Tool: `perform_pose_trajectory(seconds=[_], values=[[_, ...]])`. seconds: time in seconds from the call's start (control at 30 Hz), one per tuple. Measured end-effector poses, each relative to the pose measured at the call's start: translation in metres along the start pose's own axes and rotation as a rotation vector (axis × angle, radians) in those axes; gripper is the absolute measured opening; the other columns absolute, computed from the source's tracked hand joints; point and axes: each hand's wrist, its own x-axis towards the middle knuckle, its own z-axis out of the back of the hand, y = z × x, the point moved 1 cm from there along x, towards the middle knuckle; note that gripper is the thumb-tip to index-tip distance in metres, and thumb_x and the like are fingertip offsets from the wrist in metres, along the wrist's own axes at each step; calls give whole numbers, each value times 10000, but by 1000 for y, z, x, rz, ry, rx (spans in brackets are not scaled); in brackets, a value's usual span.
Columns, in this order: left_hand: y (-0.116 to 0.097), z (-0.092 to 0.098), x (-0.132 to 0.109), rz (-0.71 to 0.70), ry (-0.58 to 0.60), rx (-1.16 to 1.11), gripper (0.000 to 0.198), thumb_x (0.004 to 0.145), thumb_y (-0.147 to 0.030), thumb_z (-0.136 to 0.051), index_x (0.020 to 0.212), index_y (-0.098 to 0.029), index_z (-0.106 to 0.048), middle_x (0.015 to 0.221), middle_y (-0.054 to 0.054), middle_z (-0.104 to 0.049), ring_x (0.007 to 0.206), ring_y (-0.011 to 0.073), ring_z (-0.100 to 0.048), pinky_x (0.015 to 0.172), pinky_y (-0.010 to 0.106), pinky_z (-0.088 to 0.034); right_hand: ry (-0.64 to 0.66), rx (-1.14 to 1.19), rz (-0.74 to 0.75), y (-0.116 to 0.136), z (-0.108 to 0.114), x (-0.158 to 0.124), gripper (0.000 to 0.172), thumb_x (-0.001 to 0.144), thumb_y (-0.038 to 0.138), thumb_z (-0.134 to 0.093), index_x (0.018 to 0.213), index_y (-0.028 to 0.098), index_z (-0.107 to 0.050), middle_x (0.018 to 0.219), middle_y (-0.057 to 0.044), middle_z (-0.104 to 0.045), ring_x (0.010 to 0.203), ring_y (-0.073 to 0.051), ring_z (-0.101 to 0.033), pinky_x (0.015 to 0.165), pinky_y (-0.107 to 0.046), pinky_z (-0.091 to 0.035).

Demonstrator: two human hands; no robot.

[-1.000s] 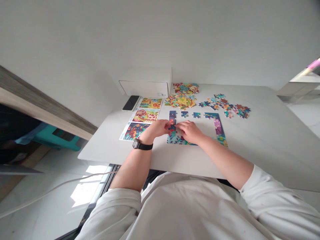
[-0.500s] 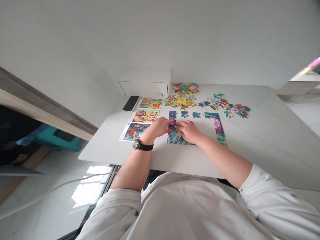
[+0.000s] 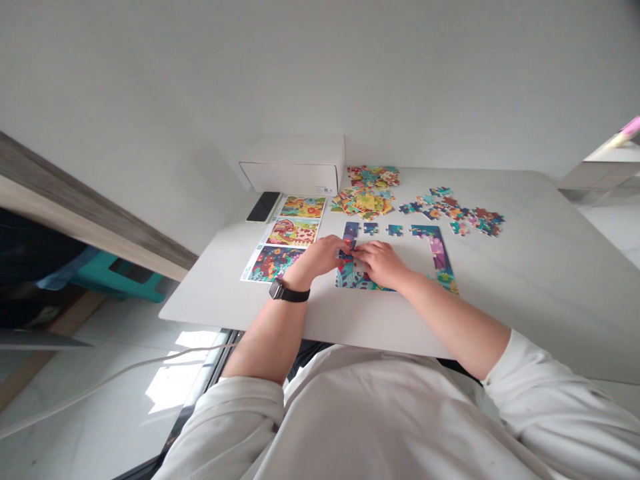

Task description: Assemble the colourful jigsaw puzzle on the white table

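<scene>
A partly joined jigsaw puzzle point(image 3: 440, 257) lies on the table, its dark blue, purple and leafy pieces forming a border. At its left column, my left hand point(image 3: 325, 257) curls its fingers and thumb onto a puzzle piece. From the other side my right hand point(image 3: 383, 263) meets it, fingers together and bent on the same column. Fingertips of both hands nearly touch and partly hide the piece. Above the hands, a loose blue piece point(image 3: 371, 229) and another loose blue piece point(image 3: 395, 230) lie apart along the top row.
A picture sheet point(image 3: 265, 233) lies left of the puzzle, near a phone point(image 3: 263, 207) and a white box point(image 3: 290, 177). Yellowish pieces point(image 3: 365, 202) are heaped behind, with another pile point(image 3: 375, 176) farther back. More loose pieces point(image 3: 457, 212) spread at the back right.
Both hands stay at the left column, with only a slight shift of the fingers. The whole view has moved a little; the loose pieces keep their places.
</scene>
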Motion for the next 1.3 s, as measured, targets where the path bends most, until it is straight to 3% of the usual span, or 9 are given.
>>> perform_pose_trajectory(seconds=[0.4, 0.83, 1.03, 1.3], values=[[1, 0, -1, 47, 1, 7, 339, 849, -132, -758, 1162, -245, -817, 1199, 56, -797, 1056, 225, -767, 1031, 312, -584, 44, -23, -14, -8, 4, 6, 582, 963, 81, -552, 1512, 221, -687, 1555, -67, -676, 1456, -335, -546, 1215, -541, -423], [6, -2, -2, 51, 11, 9, 255, 860, -192, -757, 1107, -231, -811, 1197, 57, -796, 1061, 227, -754, 1048, 328, -571, 51, -15, -10, -13, 1, 7, 647, 947, 38, -572, 1528, 305, -671, 1580, -45, -654, 1501, -336, -534, 1249, -576, -394], [4, -2, -2, 86, -9, 2, 355, 854, -186, -768, 1204, -237, -796, 1260, 61, -781, 1049, 231, -749, 1032, 330, -573, 42, 12, 1, -12, 1, 7, 651, 932, 49, -627, 1525, 313, -676, 1559, -69, -670, 1473, -330, -567, 1251, -570, -399], [4, -4, -1, 27, -10, 20, 263, 876, -192, -767, 1131, -236, -811, 1241, 62, -782, 1093, 233, -744, 1041, 341, -573, 34, 0, 14, -11, 4, 6, 592, 949, 72, -599, 1496, 276, -701, 1527, -80, -696, 1422, -316, -599, 1218, -543, -419]])
